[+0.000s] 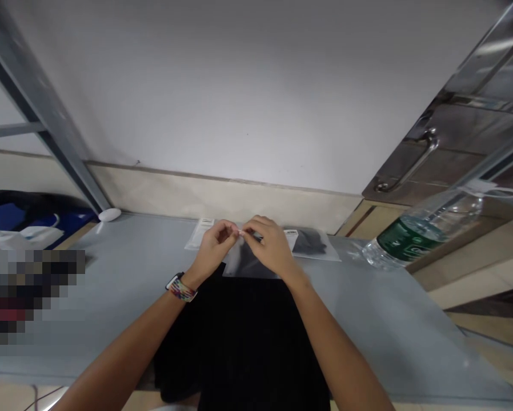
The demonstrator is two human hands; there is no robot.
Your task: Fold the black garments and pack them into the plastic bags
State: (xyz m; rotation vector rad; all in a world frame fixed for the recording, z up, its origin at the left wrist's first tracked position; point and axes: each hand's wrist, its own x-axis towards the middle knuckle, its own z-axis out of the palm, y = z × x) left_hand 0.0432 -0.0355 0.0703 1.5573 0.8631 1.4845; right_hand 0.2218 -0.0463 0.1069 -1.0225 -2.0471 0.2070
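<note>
My left hand (215, 245), with a watch on a colourful woven band (182, 287), pinches with thumb and index finger. My right hand (271, 242) pinches right beside it, the fingertips of both nearly meeting. Between them shows a tiny whitish bit, seemingly the upper edge of a clear plastic bag (252, 267) that hangs or lies just below. What is in that bag looks dark. Nearer to me, a black cloth item (248, 337) spreads between my forearms; where it ends against my own clothing cannot be made out.
Behind my hands, more clear bags lie along the wall: a pale one (192, 241) at left, one with dark contents (312, 242) at right. A large water bottle (411, 240) stands right on the grey table (123, 274). Metal posts (63, 137) and a white oval object (109, 214) are left.
</note>
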